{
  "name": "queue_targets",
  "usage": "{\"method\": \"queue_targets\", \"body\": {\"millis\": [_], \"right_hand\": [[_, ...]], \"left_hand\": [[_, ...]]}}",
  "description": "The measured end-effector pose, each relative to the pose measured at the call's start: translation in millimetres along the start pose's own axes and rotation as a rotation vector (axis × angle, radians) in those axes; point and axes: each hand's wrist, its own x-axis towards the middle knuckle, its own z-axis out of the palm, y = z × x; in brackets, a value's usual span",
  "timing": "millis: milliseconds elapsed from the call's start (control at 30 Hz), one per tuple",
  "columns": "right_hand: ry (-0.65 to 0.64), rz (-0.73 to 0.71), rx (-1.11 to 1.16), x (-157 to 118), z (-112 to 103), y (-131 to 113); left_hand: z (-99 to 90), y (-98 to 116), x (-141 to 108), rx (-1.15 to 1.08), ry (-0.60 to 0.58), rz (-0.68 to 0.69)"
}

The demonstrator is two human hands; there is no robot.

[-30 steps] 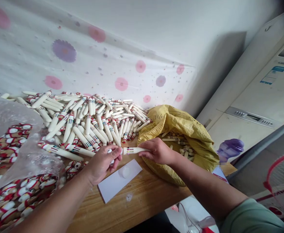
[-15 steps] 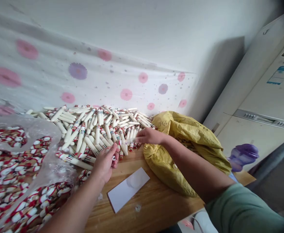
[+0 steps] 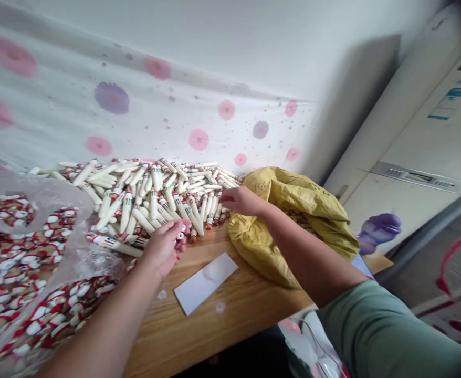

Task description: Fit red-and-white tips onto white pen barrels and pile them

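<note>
Small white pieces with dark holes (image 3: 180,233) are pinched between the thumb and curled fingers of the left hand (image 3: 166,248), which is held above the desk (image 3: 187,336), just in front of the pile's near edge. The fingers of the right hand (image 3: 239,200) are stretched leftward and held close together; whether anything is gripped or touched by them cannot be told, since the tips are seen against the pens behind.

The multicolour pens (image 3: 152,202), cream-barrelled and red-tipped, are heaped along the back of the desk, from behind the left hand to the tips of the right. Between the two hands, a gap is left in which the near pens and a patch of wood are seen. Nearer the front, a white card (image 3: 206,283) is laid slantwise, with wood exposed on both sides and a wider strip left between it and the desk's front edge.

On the left, room is bounded by a clear plastic bag (image 3: 81,231), in which small red, white and brown figures (image 3: 21,273) are crowded. On the right, it is bounded by a yellow sack (image 3: 254,247), whose mouth is crossed by the right forearm. Beyond the sack, a purple object (image 3: 380,232) is seen before a white appliance (image 3: 404,157). The wall behind the pile is covered by a flowered sheet (image 3: 167,121).
</note>
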Motion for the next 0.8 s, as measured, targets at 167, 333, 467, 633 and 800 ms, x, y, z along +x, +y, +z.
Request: {"method": "queue_targets", "body": {"millis": [167, 333, 467, 633, 800], "right_hand": [[-0.220, 0.368, -0.174, -104.6, -24.4, 79.4], [-0.314, 0.394, -0.241, -151.0, -3.8, 102.9], [-0.262, 0.371, -0.300, -153.4, 11.4, 96.4], [-0.188, 0.292, -0.234, -144.6, -7.9, 59.9], [-0.230, -0.231, -0.373, -116.9, -9.0, -14.9]], "left_hand": [[2.1, -3.3, -1.4, 0.031, -0.032, 0.027], [1.4, -5.2, 0.5, 0.071, -0.060, -0.004], [0.3, -8.0, 2.6, 0.098, -0.122, 0.013], [-1.3, -10.6, 3.2, 0.171, -0.157, 0.061], [2.6, -13.9, -0.1, 0.327, -0.173, 0.093]]}}
